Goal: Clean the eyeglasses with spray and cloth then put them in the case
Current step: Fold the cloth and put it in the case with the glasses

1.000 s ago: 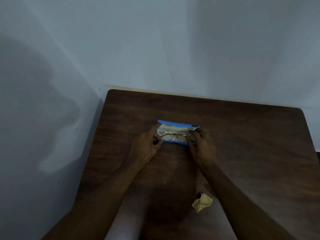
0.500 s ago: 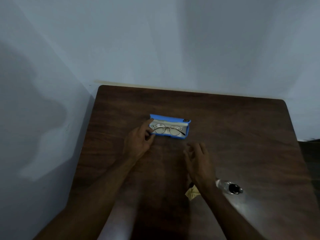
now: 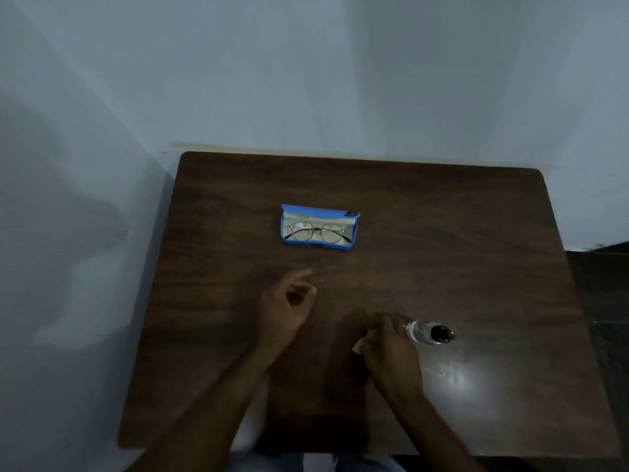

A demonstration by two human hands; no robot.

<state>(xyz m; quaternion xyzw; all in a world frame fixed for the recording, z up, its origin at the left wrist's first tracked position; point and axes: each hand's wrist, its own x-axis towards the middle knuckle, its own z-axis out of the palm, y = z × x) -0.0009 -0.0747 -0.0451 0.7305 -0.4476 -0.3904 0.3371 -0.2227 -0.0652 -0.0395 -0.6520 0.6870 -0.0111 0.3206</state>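
Two hands are over a dark brown table (image 3: 442,216) made of wood, with lines in the grain and round corners. A shiny spot of light sits on its right side.

A blue case (image 3: 320,210) lies open near the middle of the table, toward the back. It is shaped like a long box, and its inside is pale and looks soft. The eyeglasses (image 3: 302,231) lie inside the case. They have two round clear lenses and a thin metal frame.

The left hand (image 3: 289,301) is in front of the case, well apart from it. Its fingers are loosely bent and it holds nothing. The right hand (image 3: 386,347) is closer to the person. Its fingers are curled around a small pale yellow cloth (image 3: 361,345), and only a little bit of the cloth sticks out.

Just beside the right hand is the spray bottle (image 3: 420,330). It is clear, with a black cap (image 3: 440,334), and seems to lie on its side. I cannot tell if the hand touches it.

Behind the table is a plain pale wall (image 3: 306,80).
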